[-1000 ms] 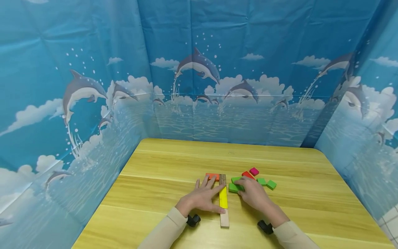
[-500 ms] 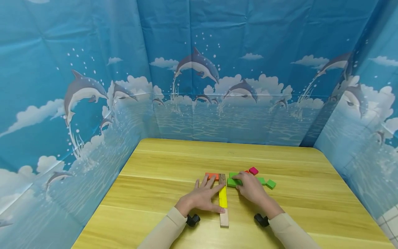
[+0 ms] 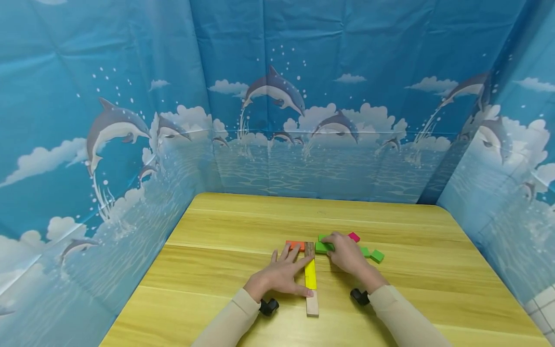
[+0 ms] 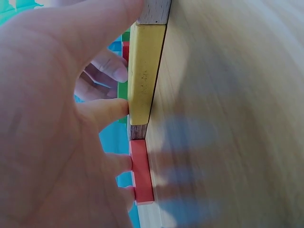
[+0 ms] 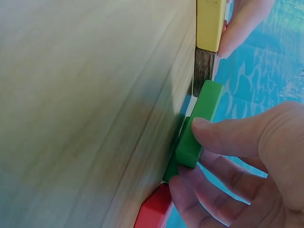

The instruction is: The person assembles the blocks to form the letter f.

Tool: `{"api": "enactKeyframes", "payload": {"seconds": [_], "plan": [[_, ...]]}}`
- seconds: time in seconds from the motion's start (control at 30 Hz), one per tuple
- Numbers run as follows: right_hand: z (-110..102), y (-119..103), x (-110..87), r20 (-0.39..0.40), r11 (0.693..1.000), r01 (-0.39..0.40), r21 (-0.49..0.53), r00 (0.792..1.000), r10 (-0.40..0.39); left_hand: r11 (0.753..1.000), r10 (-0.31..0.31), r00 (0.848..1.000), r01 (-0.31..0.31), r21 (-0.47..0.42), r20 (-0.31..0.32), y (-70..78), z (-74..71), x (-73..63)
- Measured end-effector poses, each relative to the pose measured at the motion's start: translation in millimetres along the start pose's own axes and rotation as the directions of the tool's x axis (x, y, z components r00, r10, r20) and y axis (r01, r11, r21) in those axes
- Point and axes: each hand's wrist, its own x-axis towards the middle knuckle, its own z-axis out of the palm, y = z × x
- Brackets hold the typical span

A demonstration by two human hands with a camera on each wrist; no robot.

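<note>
My left hand [image 3: 282, 277] lies spread over a line of flat wooden blocks. Its thumb rests on the pale block [image 3: 312, 308], and its index fingertip is at the joint of the yellow block [image 3: 310, 277] and the dark brown block [image 3: 309, 248]. Other fingertips touch the orange-red block [image 3: 294, 244], left of the brown one. With thumb and fingers, my right hand [image 3: 348, 254] pinches a long green block [image 5: 205, 104], whose left end is close to the brown block. Another green block [image 3: 323, 237] lies just behind it, partly covered by the fingers.
Right of the right hand are small green blocks [image 3: 377, 256] and a pink block [image 3: 354, 236]. A red block [image 5: 154, 209] shows below the right fingers in the right wrist view. A blue dolphin-print curtain [image 3: 277, 168] stands behind the wooden table [image 3: 217, 226].
My right hand has slid the green block away from me and slightly left, level with the brown block; the other green block has moved too. The left hand stays in place.
</note>
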Motion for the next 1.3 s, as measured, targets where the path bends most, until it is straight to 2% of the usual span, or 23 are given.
{"api": "enactKeyframes", "payload": {"seconds": [0.23,0.43,1.13,1.3], "plan": [[4.9,1.4,1.6,0.026,1.0,-0.009,-0.009,1.0,0.009,1.0,-0.004,1.0,0.004,-0.004,0.019,1.0,-1.1,-0.9],[8.1,2.6,1.0,0.006,1.0,-0.005,-0.019,1.0,0.005,1.0,0.003,1.0,-0.003,-0.011,0.024,2.9,-1.7,-1.7],[5.4,0.2,2.2,0.021,0.999,-0.004,-0.035,1.0,0.005,1.0,-0.001,1.0,0.001,0.003,0.011,2.3,-0.5,-2.0],[0.6,-0.1,2.8,0.026,0.999,0.005,-0.037,1.0,-0.004,1.0,-0.009,1.0,0.009,-0.004,0.028,2.3,-0.9,-2.2]]}}
